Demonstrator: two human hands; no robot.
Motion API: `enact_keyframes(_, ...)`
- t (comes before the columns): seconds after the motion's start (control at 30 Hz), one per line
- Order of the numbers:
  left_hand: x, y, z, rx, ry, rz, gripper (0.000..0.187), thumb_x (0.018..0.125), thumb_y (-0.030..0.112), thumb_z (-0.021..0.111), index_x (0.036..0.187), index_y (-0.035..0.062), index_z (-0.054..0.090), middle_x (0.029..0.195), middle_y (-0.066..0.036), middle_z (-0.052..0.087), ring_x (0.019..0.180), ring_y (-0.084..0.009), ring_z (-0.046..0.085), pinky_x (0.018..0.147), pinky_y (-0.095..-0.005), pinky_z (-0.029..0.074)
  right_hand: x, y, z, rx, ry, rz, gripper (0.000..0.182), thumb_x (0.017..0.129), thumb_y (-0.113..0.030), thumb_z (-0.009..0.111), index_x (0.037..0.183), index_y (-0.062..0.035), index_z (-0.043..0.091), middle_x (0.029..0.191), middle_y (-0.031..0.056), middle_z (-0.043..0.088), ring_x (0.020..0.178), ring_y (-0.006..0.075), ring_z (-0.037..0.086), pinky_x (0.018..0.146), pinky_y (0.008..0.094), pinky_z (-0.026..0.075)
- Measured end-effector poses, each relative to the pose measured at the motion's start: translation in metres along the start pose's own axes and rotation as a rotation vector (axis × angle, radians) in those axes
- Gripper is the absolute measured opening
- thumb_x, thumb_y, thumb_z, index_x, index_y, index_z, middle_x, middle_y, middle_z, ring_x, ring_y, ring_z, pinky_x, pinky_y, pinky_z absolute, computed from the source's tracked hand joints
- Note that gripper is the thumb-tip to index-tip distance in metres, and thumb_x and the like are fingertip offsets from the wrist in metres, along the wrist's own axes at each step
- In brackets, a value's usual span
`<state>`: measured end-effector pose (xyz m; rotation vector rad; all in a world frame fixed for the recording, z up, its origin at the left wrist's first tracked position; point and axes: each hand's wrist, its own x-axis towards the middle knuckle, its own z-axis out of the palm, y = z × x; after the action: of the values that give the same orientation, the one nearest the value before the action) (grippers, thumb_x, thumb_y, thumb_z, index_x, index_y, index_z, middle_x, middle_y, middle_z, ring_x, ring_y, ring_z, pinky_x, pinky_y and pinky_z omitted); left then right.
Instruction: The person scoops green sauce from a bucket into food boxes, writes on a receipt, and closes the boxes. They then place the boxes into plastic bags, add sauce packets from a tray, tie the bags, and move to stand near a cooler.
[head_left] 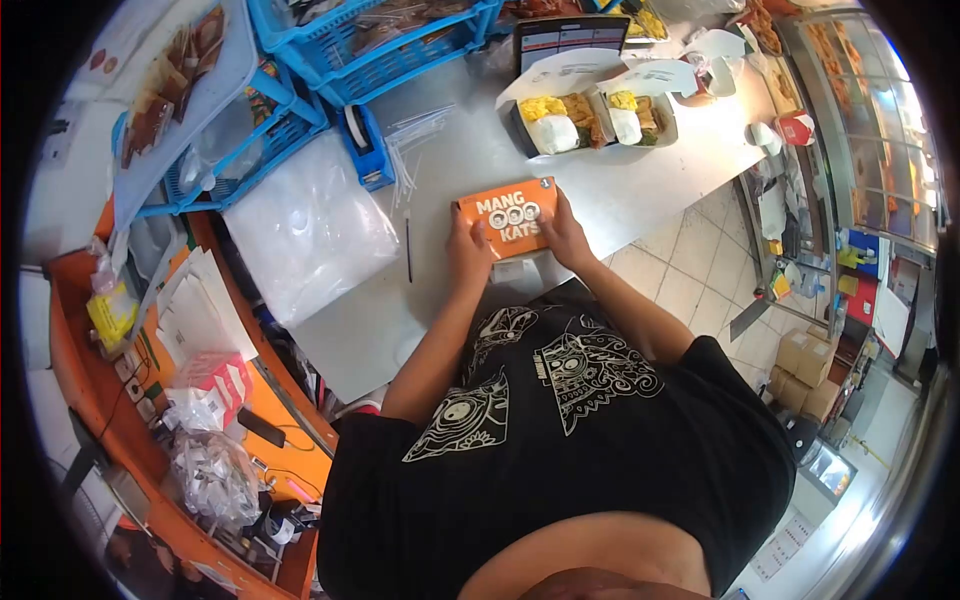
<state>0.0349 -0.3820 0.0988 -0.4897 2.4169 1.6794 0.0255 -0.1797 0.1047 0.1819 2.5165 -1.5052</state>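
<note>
An orange box (pixel 509 218) printed with white letters lies flat on the steel counter (pixel 470 150), close to its near edge. My left hand (pixel 466 250) presses on the box's left end, fingers laid over its edge. My right hand (pixel 566 236) holds the right end the same way. Both hands grip the box between them. Just beyond it stand two open food boxes (pixel 590 120) with rice, yellow pieces and fried pieces inside.
A stack of clear plastic bags (pixel 310 225) lies left of the box, with a thin stick (pixel 408 250) beside it. A blue tape dispenser (pixel 365 145) and blue baskets (pixel 380 45) stand further back. An orange side shelf (pixel 200 400) holds papers and clutter.
</note>
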Motion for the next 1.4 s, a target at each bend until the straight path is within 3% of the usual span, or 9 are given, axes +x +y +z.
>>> enact_keyframes(0.2, 0.027, -0.004, -0.048, 0.001, -0.192, -0.194, 0.047, 0.098, 0.036, 0.053, 0.127, 0.0001, 0.059, 0.097, -0.018, 0.071, 0.094, -0.0262, 0.068, 0.081, -0.0353, 0.050, 0.034, -0.019, -0.054, 0.132, -0.224, 0.293, 0.065, 0.096, -0.053, 0.052, 0.126, 0.0033, 0.060, 0.122, 0.0224, 0.064, 0.119, 0.0284, 0.058, 0.102, 0.0356, 0.042)
enact_keyframes(0.3, 0.019, 0.033, -0.065, -0.137, -0.271, -0.445, 0.046, 0.098, 0.039, 0.053, 0.119, -0.0004, 0.065, 0.096, -0.010, 0.070, 0.090, -0.0165, 0.065, 0.079, -0.0304, 0.048, 0.029, -0.059, -0.078, 0.018, -0.373, 0.384, 0.068, 0.096, -0.056, 0.048, 0.126, 0.0040, 0.061, 0.120, 0.0212, 0.065, 0.117, 0.0279, 0.058, 0.101, 0.0353, 0.042)
enact_keyframes(0.73, -0.005, 0.016, -0.049, -0.340, -0.223, -0.425, 0.046, 0.101, 0.036, 0.050, 0.129, -0.0011, 0.058, 0.119, -0.009, 0.063, 0.109, -0.0167, 0.059, 0.094, -0.0333, 0.049, 0.034, -0.031, -0.059, 0.342, -0.287, 0.507, 0.063, 0.094, -0.053, 0.048, 0.131, -0.0024, 0.056, 0.116, 0.0144, 0.062, 0.104, 0.0245, 0.060, 0.080, 0.0361, 0.052)
enact_keyframes(0.83, -0.008, 0.023, -0.046, -0.326, -0.221, -0.383, 0.046, 0.102, 0.035, 0.050, 0.128, -0.0021, 0.058, 0.118, -0.008, 0.063, 0.109, -0.0167, 0.059, 0.093, -0.0327, 0.049, 0.041, -0.009, -0.047, 0.009, -0.292, 0.375, 0.059, 0.090, -0.050, 0.050, 0.120, -0.0016, 0.066, 0.096, 0.0197, 0.070, 0.077, 0.0254, 0.068, 0.075, 0.0351, 0.054)
enact_keyframes(1.03, 0.007, -0.042, -0.031, 0.041, -0.410, -0.274, 0.049, 0.099, 0.033, 0.054, 0.136, 0.0009, 0.051, 0.133, -0.014, 0.056, 0.120, -0.0257, 0.054, 0.105, -0.0386, 0.039, 0.034, 0.028, -0.035, -0.186, -0.212, 0.010, 0.047, 0.094, -0.036, 0.053, 0.127, -0.0056, 0.062, 0.121, 0.0258, 0.061, 0.110, 0.0383, 0.061, 0.093, 0.0423, 0.048)
enact_keyframes(1.13, -0.006, -0.009, -0.034, 0.507, -0.034, 0.346, 0.070, 0.088, 0.035, 0.068, 0.146, 0.0067, 0.040, 0.149, -0.020, 0.038, 0.136, -0.0364, 0.037, 0.112, -0.0440, 0.032, 0.016, -0.004, -0.059, -0.162, -0.141, -0.382, 0.055, 0.090, -0.029, 0.063, 0.139, -0.0089, 0.050, 0.139, 0.0228, 0.049, 0.120, 0.0391, 0.055, 0.101, 0.0416, 0.044)
enact_keyframes(1.2, -0.003, 0.045, -0.044, 0.757, -0.418, 0.590, 0.092, 0.077, 0.041, 0.077, 0.150, 0.0119, 0.030, 0.154, -0.020, 0.025, 0.138, -0.0456, 0.027, 0.114, -0.0498, 0.027, 0.018, -0.006, -0.062, -0.321, -0.360, -0.659, 0.070, 0.089, -0.032, 0.067, 0.148, -0.0077, 0.037, 0.140, 0.0229, 0.048, 0.127, 0.0335, 0.050, 0.103, 0.0360, 0.042)
enact_keyframes(1.27, 0.008, 0.033, -0.035, 0.771, -0.523, 0.759, 0.098, 0.067, 0.035, 0.082, 0.149, 0.0118, 0.033, 0.149, -0.022, 0.033, 0.132, -0.0459, 0.035, 0.111, -0.0531, 0.031, 0.006, -0.007, -0.050, -0.088, -0.590, -0.204, 0.085, 0.082, -0.038, 0.074, 0.150, -0.0082, 0.034, 0.145, 0.0164, 0.046, 0.126, 0.0345, 0.051, 0.103, 0.0380, 0.041)
enact_keyframes(1.4, 0.026, 0.043, -0.031, 0.855, -0.671, 0.852, 0.096, 0.065, 0.031, 0.084, 0.148, 0.0212, 0.037, 0.146, -0.028, 0.028, 0.132, -0.0499, 0.030, 0.107, -0.0558, 0.035, 0.030, 0.044, -0.034, -0.485, -0.411, -0.922, 0.072, 0.085, -0.039, 0.068, 0.143, -0.0085, 0.039, 0.143, 0.0212, 0.046, 0.114, 0.0413, 0.058, 0.094, 0.0463, 0.050)
